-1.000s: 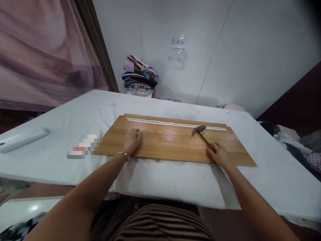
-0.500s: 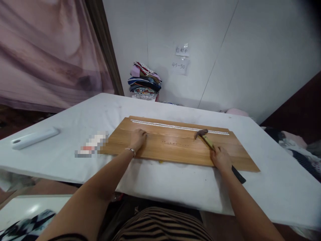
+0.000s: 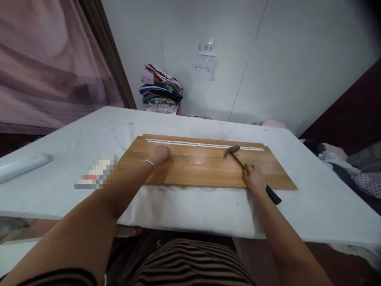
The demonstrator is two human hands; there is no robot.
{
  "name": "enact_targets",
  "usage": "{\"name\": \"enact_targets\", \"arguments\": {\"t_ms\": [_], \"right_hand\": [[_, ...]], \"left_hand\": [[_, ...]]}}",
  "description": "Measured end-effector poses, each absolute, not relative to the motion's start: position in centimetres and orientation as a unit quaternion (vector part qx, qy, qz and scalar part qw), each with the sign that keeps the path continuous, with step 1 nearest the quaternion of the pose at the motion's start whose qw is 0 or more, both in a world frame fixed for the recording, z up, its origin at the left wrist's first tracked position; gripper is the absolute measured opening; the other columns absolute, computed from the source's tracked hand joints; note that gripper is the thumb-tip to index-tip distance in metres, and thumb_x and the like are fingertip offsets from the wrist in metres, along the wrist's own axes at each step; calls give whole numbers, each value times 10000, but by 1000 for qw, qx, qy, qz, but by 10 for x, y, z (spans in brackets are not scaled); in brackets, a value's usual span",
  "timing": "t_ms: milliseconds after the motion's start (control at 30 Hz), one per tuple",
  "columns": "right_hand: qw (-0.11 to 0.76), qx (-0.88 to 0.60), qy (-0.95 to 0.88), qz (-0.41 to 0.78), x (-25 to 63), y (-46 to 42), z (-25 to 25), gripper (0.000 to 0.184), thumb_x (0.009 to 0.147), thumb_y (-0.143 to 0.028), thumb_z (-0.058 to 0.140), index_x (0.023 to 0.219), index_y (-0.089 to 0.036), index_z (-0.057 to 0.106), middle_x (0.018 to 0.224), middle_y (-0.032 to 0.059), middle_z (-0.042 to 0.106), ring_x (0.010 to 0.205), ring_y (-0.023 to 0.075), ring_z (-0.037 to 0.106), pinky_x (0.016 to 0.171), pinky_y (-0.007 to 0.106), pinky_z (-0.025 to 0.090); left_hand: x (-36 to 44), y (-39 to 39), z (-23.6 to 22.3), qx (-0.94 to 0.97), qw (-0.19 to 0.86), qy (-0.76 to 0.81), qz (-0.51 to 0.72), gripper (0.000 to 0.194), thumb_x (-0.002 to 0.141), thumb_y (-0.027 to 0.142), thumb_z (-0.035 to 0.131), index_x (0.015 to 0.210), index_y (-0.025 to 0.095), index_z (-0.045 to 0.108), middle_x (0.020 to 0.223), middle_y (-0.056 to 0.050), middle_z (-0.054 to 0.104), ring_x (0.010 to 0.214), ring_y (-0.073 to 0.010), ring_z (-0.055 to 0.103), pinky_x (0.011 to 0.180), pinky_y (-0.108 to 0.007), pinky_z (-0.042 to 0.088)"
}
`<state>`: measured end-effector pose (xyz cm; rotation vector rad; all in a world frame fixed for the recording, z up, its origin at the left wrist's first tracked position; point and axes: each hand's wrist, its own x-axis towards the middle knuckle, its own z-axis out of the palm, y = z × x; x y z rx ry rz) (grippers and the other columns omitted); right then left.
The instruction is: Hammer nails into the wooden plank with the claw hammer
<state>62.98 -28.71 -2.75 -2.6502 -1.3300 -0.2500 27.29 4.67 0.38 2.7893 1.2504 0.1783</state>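
At far left I see a curtain (image 3: 53,59), then a white object (image 3: 24,167) on the white table (image 3: 196,208). A pixelated patch hides something just beside the board (image 3: 208,176), which lies flat before me. The left hand (image 3: 161,154), a bracelet (image 3: 149,163) at its wrist, is over the board's left part, fingers curled; I cannot tell whether it pinches anything. Behind the table stands a clothes pile (image 3: 162,87). Mid-board I make out a row of dark dots (image 3: 202,164), with white strips (image 3: 190,143) along the far side. The hammer (image 3: 240,160) slants over the board's right part, head near the strips. The right hand (image 3: 255,178), well apart from the left, is wrapped around its handle. More clothes (image 3: 345,171) show at far right.
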Motion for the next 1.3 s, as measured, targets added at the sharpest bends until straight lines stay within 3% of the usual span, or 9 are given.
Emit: {"name": "enact_targets", "arguments": {"t_ms": [233,400,667,800,1000,1167,1300], "right_hand": [[69,-890,-445,-78,627,-287,-24,431,1059,-252,418,1393,-164,676,1254,180,712,1126,306,629,959,375,456],[71,-889,-443,-87,627,-287,-26,414,1063,-258,424,1370,-165,685,1232,181,719,1112,308,625,954,381,451],[75,-891,-440,-84,626,-287,-25,410,1062,-260,438,1381,-171,680,1245,178,708,1126,309,622,952,373,445],[75,-891,-440,-85,627,-286,-25,417,1056,-251,440,1381,-170,689,1251,182,718,1131,312,616,964,390,446],[71,-892,-440,-82,627,-287,-25,429,1064,-260,433,1382,-153,701,1243,196,721,1118,318,629,967,404,457],[71,-892,-438,-83,626,-286,-23,439,1062,-262,425,1389,-150,696,1266,198,713,1136,323,632,965,401,463],[69,-893,-435,-93,626,-286,-25,409,1059,-266,458,1375,-178,703,1244,178,723,1131,308,632,957,376,453]], "left_hand": [[270,42,13,903,-1,430,-9,294,890,138,527,996,72,793,1115,-291,787,1113,-379,758,979,-447,553],[267,33,14,893,-15,449,-10,358,955,157,454,1074,69,780,1162,-302,776,1126,-394,754,965,-462,555],[271,23,11,883,6,468,26,338,963,147,455,1107,112,759,1146,-250,792,1092,-345,761,950,-427,558],[278,15,7,847,140,488,157,326,922,189,524,1141,159,763,1129,-166,813,1034,-285,767,938,-372,578],[290,-1,-3,676,469,496,279,205,811,230,658,979,155,749,741,-43,727,697,-182,706,768,-336,617],[291,-14,-6,601,576,487,262,43,796,210,717,826,179,719,807,-69,745,813,-195,741,847,-369,647],[292,-22,-7,553,628,474,274,78,751,156,750,816,192,727,916,-78,782,914,-212,759,886,-371,657]]}}
